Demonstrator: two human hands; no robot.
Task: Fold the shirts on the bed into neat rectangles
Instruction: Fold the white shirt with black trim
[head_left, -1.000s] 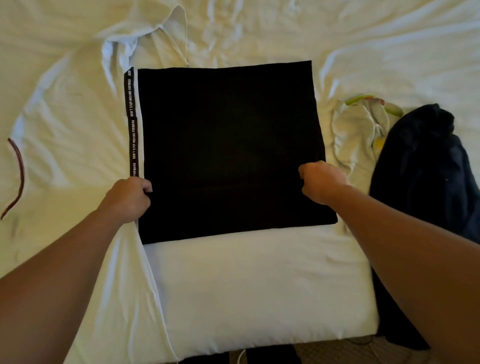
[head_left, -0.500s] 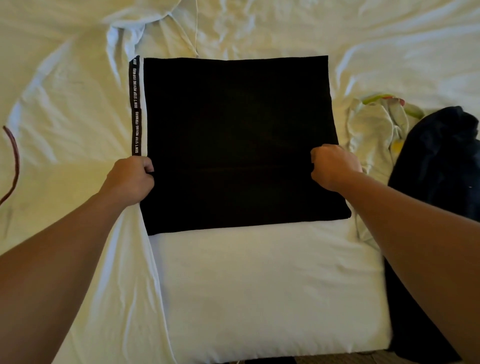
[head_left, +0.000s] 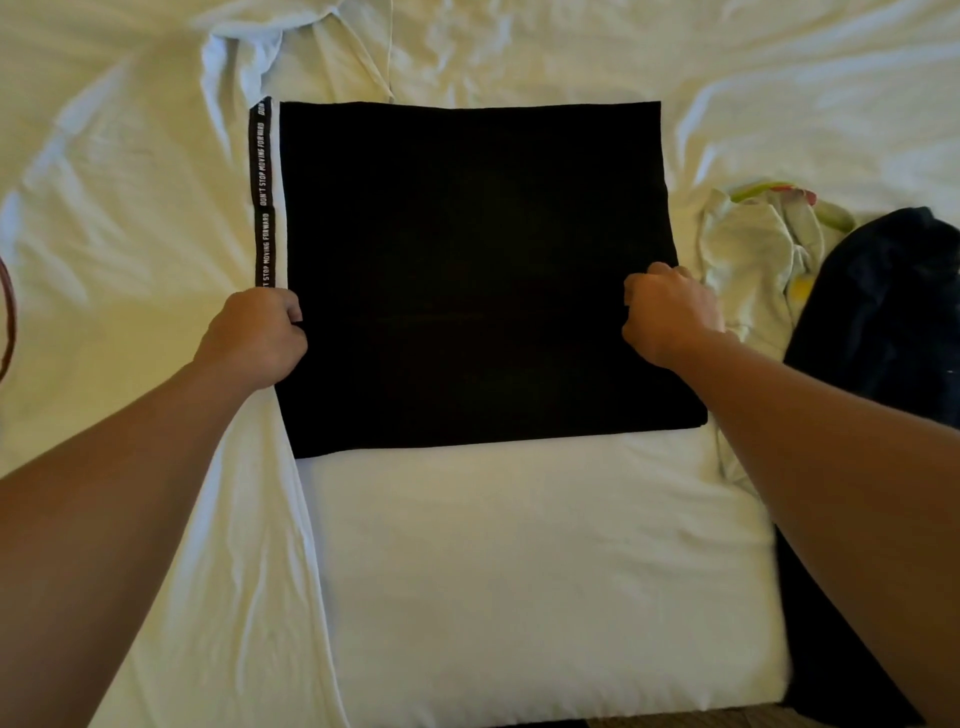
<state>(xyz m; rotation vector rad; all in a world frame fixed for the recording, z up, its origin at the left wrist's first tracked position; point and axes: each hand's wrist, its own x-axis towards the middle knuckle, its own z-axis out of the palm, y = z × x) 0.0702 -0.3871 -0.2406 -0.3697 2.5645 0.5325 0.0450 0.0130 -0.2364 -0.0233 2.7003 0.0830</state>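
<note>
Fingers of the left hand (head_left: 253, 335) and right hand (head_left: 670, 312) curl closed, pinching opposite side edges of the black shirt (head_left: 478, 270), which lies flat as a rectangle mid-bed (head_left: 519, 597) (likely gripped midway so the near half can fold evenly). More clothes (head_left: 753, 249) wait at right.

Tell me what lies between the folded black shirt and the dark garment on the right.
In the head view, a crumpled pale garment lies between the black shirt and the dark garment.
</note>
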